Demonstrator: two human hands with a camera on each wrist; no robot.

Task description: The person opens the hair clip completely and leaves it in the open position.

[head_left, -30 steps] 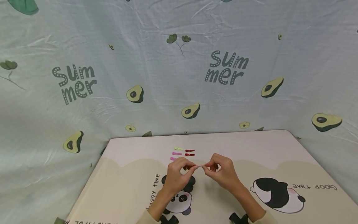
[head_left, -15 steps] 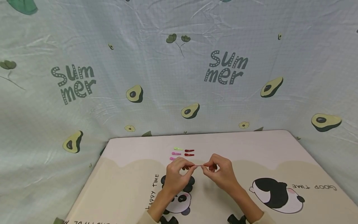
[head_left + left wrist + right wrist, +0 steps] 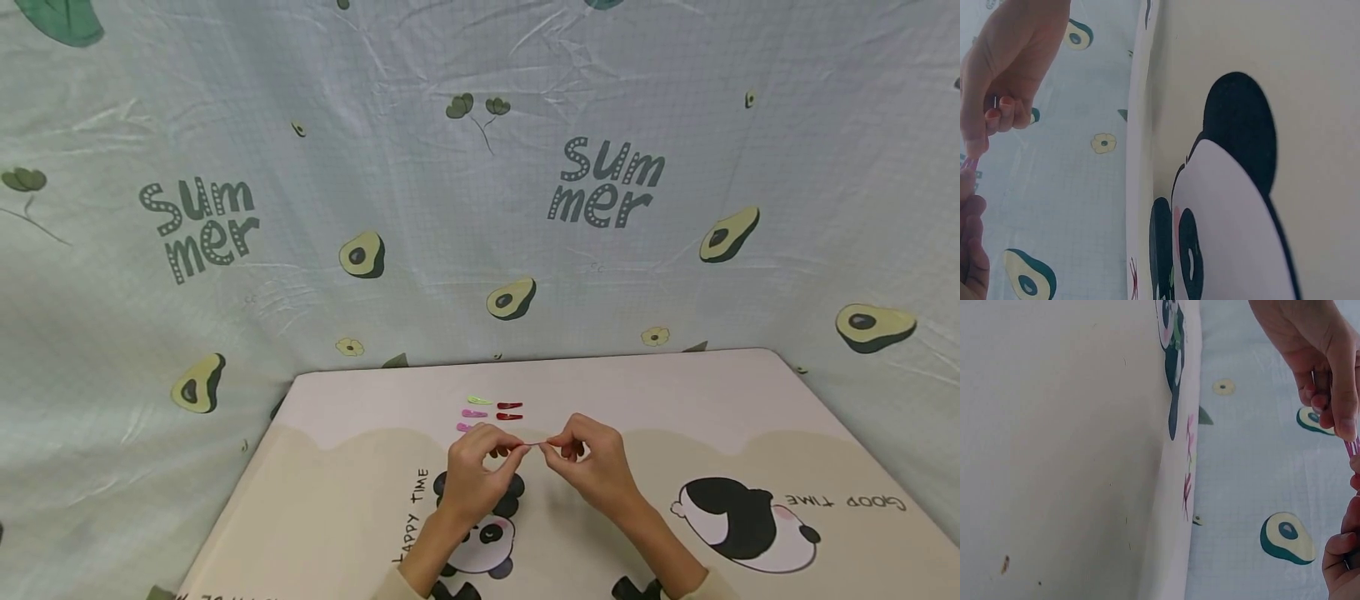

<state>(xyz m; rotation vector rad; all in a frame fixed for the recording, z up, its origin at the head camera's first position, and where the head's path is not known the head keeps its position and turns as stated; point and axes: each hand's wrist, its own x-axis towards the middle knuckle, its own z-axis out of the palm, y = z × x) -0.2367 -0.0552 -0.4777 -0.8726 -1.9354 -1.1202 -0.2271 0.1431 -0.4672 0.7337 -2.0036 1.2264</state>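
Observation:
A small pink snap hair clip [image 3: 1352, 447] is held in the air between the person's two hands, over the table. My left hand [image 3: 474, 471] pinches one end with thumb and forefinger. At the other end, the thumb and forefinger of my right hand [image 3: 597, 467] pinch it too. The fingertips cover much of the clip, and only a thin strip shows in the head view. Beyond the hands lie two red hair clips [image 3: 510, 406], a yellow-green hair clip [image 3: 480, 401] and a pink hair clip [image 3: 474, 413]. Another pink hair clip [image 3: 464, 427] is partly behind the left hand.
The table [image 3: 337, 475] has a beige and pale pink cover printed with a panda [image 3: 483, 546], a dog and lettering. Behind its far edge hangs a pale curtain [image 3: 435, 192] with avocado prints. Dark straps [image 3: 633, 588] show near both wrists.

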